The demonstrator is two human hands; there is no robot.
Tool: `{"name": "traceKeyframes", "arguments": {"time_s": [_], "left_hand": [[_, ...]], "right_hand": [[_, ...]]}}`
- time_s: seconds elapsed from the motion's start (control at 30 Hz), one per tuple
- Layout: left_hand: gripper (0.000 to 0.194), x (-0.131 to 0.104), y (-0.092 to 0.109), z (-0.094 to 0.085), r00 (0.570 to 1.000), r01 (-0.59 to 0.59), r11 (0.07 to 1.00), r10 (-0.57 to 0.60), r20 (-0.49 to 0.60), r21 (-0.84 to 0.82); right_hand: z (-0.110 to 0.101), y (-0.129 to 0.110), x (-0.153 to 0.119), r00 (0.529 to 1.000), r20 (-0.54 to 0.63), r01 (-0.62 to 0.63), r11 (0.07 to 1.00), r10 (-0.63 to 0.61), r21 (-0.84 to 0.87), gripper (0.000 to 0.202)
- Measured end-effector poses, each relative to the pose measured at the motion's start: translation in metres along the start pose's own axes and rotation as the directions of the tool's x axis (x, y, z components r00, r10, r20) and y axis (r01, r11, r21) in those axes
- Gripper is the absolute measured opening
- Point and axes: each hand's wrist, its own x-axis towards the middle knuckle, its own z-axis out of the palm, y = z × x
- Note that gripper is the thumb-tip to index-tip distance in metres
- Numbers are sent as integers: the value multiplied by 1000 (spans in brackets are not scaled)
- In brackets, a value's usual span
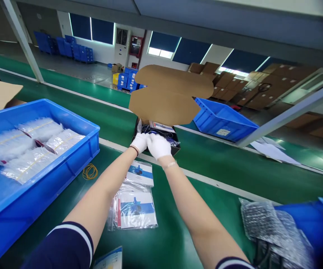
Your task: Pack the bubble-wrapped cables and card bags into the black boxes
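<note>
Both my hands wear white gloves and reach into an open black box [176, 150] whose brown cardboard lid [165, 102] stands up behind it. My left hand [140, 142] is closed at the box's front left, beside clear plastic wrap. Close against it, my right hand [159, 145] has its fingers curled down over the contents. What the fingertips hold is hidden. Inside the box lie a coiled black cable [161, 132] and a printed leaflet [161, 126] at the back. Below my wrists, bagged booklets [136, 209] with blue and white covers lie on the green surface.
On the left stands a large blue bin [90, 144] with bundles of clear plastic bags [40, 129]. Yellow rubber bands [90, 171] lie beside it. A blue crate [223, 117] is behind, right of the lid. Bubble-wrapped items [264, 222] lie at the lower right.
</note>
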Motion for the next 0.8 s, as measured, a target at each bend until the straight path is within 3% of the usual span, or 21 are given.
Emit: {"name": "traceKeyframes", "arguments": {"time_s": [0.1,0.17,0.23,0.3,0.37,0.43,0.47,0.53,0.6,0.63,0.7,0.8], "left_hand": [[65,-3,6,-4,994,-109,993,108,23,37],[65,-6,10,-13,984,-177,984,176,24,36],[53,-14,10,-30,977,-204,979,202,-71,-20],[47,-27,5,-53,959,-169,977,133,-250,-131],[45,-46,-2,-77,918,-111,960,0,-397,-257],[38,-70,-7,-92,908,-62,934,-94,-408,-353],[34,-82,-6,-95,932,-49,920,-98,-349,-390],[29,-101,3,-91,991,-36,874,-31,-130,-484],[33,-113,21,-82,996,-17,798,68,62,-603],[36,-117,31,-78,991,-9,760,92,95,-650],[38,-123,50,-77,996,-19,726,73,49,-687],[36,-129,57,-93,989,-55,792,-41,-142,-608]], "right_hand": [[35,26,-61,985,141,-110,992,101,55,81],[57,38,-85,958,246,-198,962,150,186,98],[71,49,-92,949,281,-243,895,140,375,81],[75,61,-88,957,269,-239,828,112,506,47],[72,73,-82,968,228,-216,802,103,556,19],[65,80,-77,978,159,-205,780,136,591,13],[61,82,-76,980,116,-198,764,161,614,16],[52,80,-79,976,32,-181,722,216,668,25],[41,78,-87,978,-49,-109,690,205,716,33],[35,79,-91,985,-78,-53,694,156,718,36],[23,95,-102,995,-97,46,722,30,690,40],[1,155,-133,999,-39,41,847,-24,530,27]]}}
